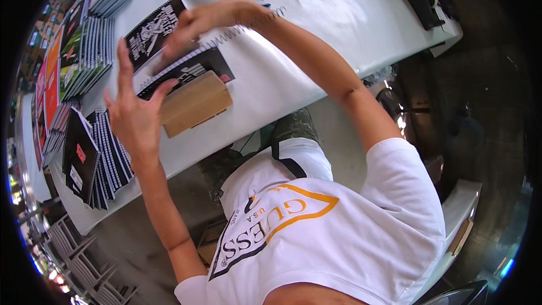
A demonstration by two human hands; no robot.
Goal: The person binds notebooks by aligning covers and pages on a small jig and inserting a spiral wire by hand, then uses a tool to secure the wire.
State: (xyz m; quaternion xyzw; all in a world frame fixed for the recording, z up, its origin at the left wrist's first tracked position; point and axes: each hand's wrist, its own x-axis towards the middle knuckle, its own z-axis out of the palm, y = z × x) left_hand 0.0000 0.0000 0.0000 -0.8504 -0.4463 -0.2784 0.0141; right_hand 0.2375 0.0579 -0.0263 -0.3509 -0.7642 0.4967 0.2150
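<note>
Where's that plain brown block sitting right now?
In the head view, the brown block lies on the white table near its front edge, just right of the left hand and partly on a black spiral notebook.

Small bindery or print workshop: long white-covered table [316, 51] loaded with stacks of spiral-bound notebooks [84, 51], loose binding coil [248, 27] seen, bare concrete floor [339, 118], folding chairs [73, 248] alongside.

I see my left hand [134, 114] open with fingers spread, just beside a brown block [195, 103] on the white desk [316, 17]. My right hand [192, 25] presses fingers down on a black spiral notebook [169, 51]. Stacks of spiral notebooks [90, 51] lie along the desk's left side.
</note>
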